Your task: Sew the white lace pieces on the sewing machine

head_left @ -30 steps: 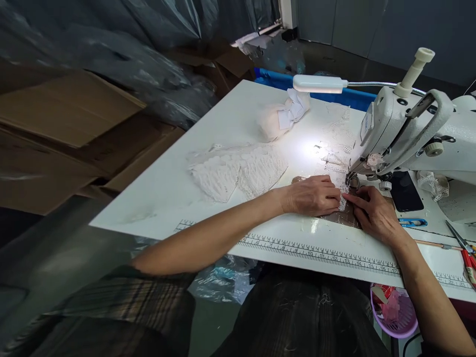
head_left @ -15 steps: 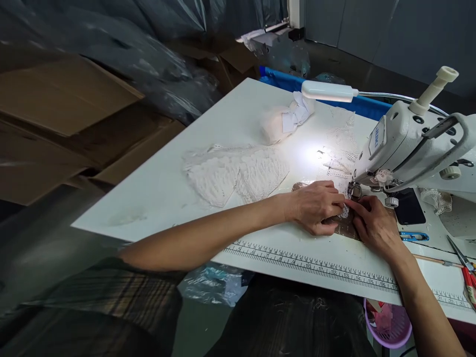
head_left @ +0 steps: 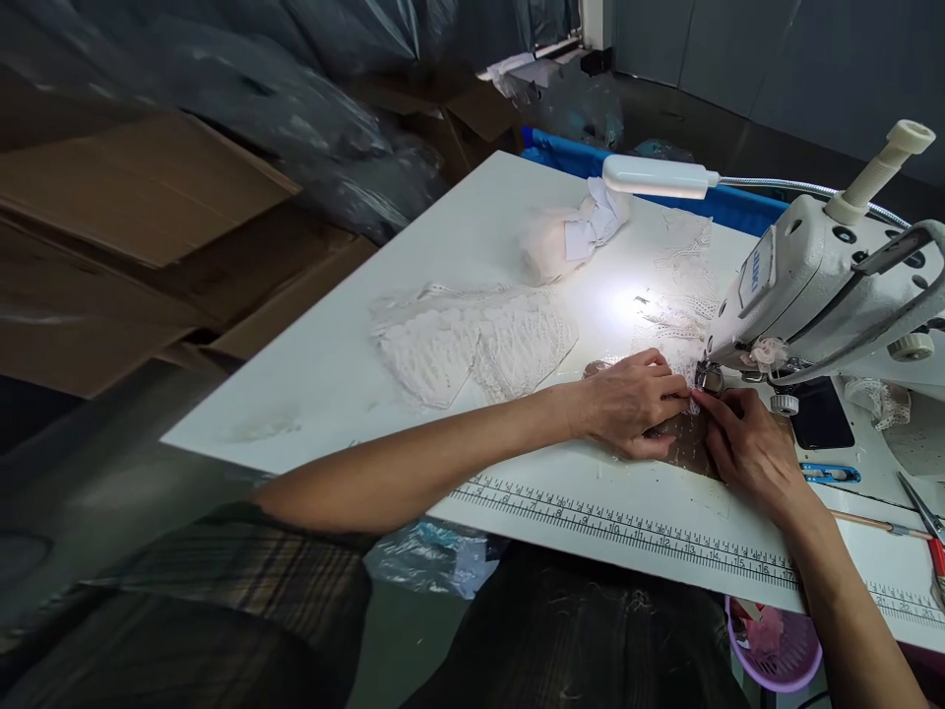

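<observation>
A white sewing machine (head_left: 783, 276) stands at the right, its presser foot down by my fingertips. White lace fabric (head_left: 675, 320) runs from behind the foot toward me. My left hand (head_left: 633, 406) is closed on the lace's near edge, just left of the foot. Fingers bent, my right hand (head_left: 753, 443) pinches the same lace edge in front of the foot. The small stretch of lace between the fingers is mostly hidden. Under both hands lies a brown plate (head_left: 686, 448). More white lace pieces (head_left: 476, 345) lie flat on the table to the left.
A lamp (head_left: 660, 177) shines on the white table (head_left: 295, 394). Behind the lace sits a pale bundle with a white tie (head_left: 580, 236). Right of my hand are a dark phone (head_left: 823, 414), blue thread snips (head_left: 831, 473) and red-handled scissors (head_left: 936, 556). Cardboard boxes (head_left: 133, 187) stand left.
The lace between my hands has moved away from me toward the presser foot, and less of it shows. Both hands keep hold close to the foot. The view has shifted slightly.
</observation>
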`<control>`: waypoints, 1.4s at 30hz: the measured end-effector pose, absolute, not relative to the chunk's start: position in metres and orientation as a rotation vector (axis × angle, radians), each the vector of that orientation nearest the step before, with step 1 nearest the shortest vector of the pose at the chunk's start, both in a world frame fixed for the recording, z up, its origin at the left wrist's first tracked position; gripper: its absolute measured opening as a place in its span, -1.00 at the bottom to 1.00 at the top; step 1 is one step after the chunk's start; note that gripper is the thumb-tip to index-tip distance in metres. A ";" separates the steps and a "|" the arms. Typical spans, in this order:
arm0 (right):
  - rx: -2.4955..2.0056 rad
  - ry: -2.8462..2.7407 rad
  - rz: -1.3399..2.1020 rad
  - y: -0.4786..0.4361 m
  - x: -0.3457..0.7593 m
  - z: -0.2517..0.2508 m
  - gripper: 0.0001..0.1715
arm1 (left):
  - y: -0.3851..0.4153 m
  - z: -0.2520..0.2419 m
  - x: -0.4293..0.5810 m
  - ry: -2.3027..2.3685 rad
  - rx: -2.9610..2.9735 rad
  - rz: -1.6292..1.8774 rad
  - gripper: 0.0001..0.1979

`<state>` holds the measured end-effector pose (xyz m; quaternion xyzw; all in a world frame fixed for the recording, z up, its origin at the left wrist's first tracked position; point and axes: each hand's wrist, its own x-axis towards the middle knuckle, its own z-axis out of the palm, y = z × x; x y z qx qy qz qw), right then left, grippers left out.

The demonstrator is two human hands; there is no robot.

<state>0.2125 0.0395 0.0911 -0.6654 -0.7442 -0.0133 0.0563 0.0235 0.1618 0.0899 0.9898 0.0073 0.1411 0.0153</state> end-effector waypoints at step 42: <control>-1.898 -1.611 0.435 0.048 0.247 0.091 -0.31 | 0.171 0.082 0.032 0.246 3.018 0.520 -0.46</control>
